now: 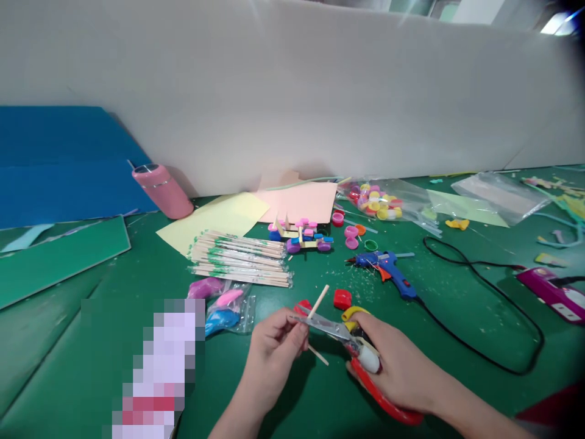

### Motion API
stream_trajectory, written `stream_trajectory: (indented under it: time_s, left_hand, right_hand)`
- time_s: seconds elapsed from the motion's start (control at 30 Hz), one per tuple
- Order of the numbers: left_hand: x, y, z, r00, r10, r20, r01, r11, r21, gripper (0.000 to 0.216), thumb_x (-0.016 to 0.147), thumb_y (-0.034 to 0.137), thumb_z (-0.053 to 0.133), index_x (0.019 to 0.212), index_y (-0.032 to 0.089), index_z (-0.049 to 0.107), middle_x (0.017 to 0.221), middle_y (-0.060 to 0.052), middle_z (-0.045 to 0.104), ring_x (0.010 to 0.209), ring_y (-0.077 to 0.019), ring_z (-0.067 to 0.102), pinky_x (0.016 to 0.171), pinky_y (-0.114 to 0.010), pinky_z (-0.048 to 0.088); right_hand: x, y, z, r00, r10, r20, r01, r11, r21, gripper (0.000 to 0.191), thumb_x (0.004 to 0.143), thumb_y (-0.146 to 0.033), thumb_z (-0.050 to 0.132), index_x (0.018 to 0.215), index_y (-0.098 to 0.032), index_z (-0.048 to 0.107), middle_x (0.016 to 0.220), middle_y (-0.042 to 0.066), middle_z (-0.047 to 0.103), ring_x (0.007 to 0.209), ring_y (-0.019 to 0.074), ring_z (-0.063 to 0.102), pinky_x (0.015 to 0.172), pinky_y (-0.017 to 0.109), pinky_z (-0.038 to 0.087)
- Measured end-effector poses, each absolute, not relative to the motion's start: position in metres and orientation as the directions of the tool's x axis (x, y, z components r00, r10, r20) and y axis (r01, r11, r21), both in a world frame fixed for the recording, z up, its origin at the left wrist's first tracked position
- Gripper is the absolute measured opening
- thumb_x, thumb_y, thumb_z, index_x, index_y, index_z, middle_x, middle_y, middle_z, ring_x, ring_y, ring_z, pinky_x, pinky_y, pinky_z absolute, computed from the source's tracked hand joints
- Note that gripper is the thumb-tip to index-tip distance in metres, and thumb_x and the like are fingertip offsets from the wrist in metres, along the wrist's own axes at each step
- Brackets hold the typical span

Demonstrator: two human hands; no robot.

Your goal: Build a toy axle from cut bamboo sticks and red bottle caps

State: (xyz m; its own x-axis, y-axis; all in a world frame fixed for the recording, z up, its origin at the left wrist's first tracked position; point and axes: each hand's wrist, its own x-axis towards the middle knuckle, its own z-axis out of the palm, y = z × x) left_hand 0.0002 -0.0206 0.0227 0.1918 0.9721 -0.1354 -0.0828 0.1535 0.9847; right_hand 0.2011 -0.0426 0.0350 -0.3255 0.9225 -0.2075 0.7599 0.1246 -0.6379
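My left hand pinches a thin wooden stick that slants up to the right. My right hand grips red-handled scissors, whose blades close across the stick beside my left fingers. Red caps and a yellow cap lie on the green mat just beyond the scissors.
A blue glue gun with a black cord lies to the right. Wrapped chopsticks, a small stick-and-cap cart, a bag of coloured caps, balloons, paper sheets, a pink bottle and a power strip surround.
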Motion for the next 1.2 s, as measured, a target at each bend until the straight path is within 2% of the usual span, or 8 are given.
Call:
stream_trajectory:
  time_s: [0.2,0.33,0.5,0.63,0.73,0.83,0.97,1.2]
  left_hand:
    - [-0.002,-0.019,0.024,0.358,0.905,-0.229,-0.291,0.341,0.894,0.021,0.073,0.032,0.061,0.065,0.014,0.056,0.044,0.004,0.045,0.042,-0.006,0.033,0.041,-0.019,0.018]
    - [0.002,-0.02,0.026,0.255,0.94,-0.226,-0.14,0.267,0.953,0.018,0.074,0.03,0.059,0.067,0.014,0.058,0.052,0.002,0.049,0.047,-0.0079,0.039,0.045,-0.019,0.028]
    - [0.006,-0.023,0.028,0.127,0.991,-0.037,0.077,0.028,0.997,0.016,0.074,0.025,0.057,0.062,0.015,0.058,0.056,0.001,0.051,0.053,-0.0104,0.043,0.049,-0.021,0.034]
    - [0.0,-0.021,0.024,0.247,0.964,-0.097,-0.017,0.104,0.994,0.017,0.077,0.027,0.054,0.066,0.015,0.057,0.052,0.003,0.047,0.048,-0.0085,0.039,0.045,-0.019,0.029]
    - [-0.002,-0.02,0.022,0.324,0.932,-0.164,-0.102,0.206,0.973,0.019,0.078,0.03,0.054,0.067,0.015,0.056,0.049,0.004,0.045,0.045,-0.007,0.035,0.043,-0.018,0.025]
    - [0.002,-0.021,0.022,0.233,0.958,-0.168,-0.054,0.185,0.981,0.018,0.076,0.029,0.057,0.066,0.014,0.057,0.054,0.002,0.05,0.051,-0.0088,0.041,0.047,-0.019,0.031]
    - [0.008,-0.024,0.023,0.116,0.989,-0.091,0.018,0.089,0.996,0.017,0.073,0.027,0.059,0.061,0.015,0.057,0.056,0.002,0.051,0.053,-0.0104,0.044,0.049,-0.02,0.034]
    - [0.002,-0.019,0.024,0.337,0.905,-0.259,-0.243,0.35,0.905,0.02,0.072,0.032,0.063,0.066,0.013,0.058,0.045,0.004,0.046,0.041,-0.0051,0.032,0.041,-0.018,0.018]
  right_hand:
    - [0.202,-0.049,0.037,-0.338,0.914,-0.225,0.762,0.125,-0.635,0.021,0.072,-0.022,0.054,0.092,-0.021,0.045,0.082,0.002,0.058,0.064,0.0159,0.051,0.056,0.025,0.036]
    - [0.202,-0.05,0.033,-0.306,0.915,-0.264,0.789,0.088,-0.608,0.012,0.073,-0.022,0.051,0.084,-0.021,0.045,0.071,0.0,0.057,0.058,0.0157,0.05,0.051,0.024,0.033]
    - [0.201,-0.05,0.034,-0.287,0.928,-0.236,0.792,0.091,-0.604,0.016,0.075,-0.026,0.052,0.088,-0.021,0.044,0.079,0.002,0.058,0.063,0.0168,0.052,0.054,0.025,0.034]
    - [0.202,-0.053,0.038,-0.307,0.93,-0.203,0.762,0.113,-0.637,0.021,0.074,-0.025,0.054,0.091,-0.021,0.043,0.087,0.003,0.057,0.065,0.016,0.051,0.056,0.025,0.035]
    - [0.203,-0.054,0.036,-0.314,0.923,-0.224,0.772,0.11,-0.626,0.015,0.074,-0.023,0.052,0.086,-0.021,0.044,0.077,0.001,0.057,0.06,0.0152,0.05,0.053,0.024,0.033]
    - [0.203,-0.053,0.031,-0.29,0.927,-0.238,0.797,0.096,-0.597,0.012,0.073,-0.021,0.051,0.082,-0.021,0.044,0.072,0.0,0.057,0.057,0.0153,0.049,0.051,0.024,0.031]
    - [0.202,-0.051,0.03,-0.277,0.933,-0.231,0.79,0.084,-0.607,0.015,0.073,-0.022,0.052,0.086,-0.021,0.045,0.078,0.001,0.059,0.062,0.0162,0.052,0.053,0.024,0.033]
    - [0.205,-0.052,0.036,-0.307,0.933,-0.19,0.753,0.116,-0.648,0.023,0.072,-0.029,0.057,0.089,-0.021,0.044,0.083,0.001,0.058,0.065,0.0151,0.051,0.055,0.023,0.034]
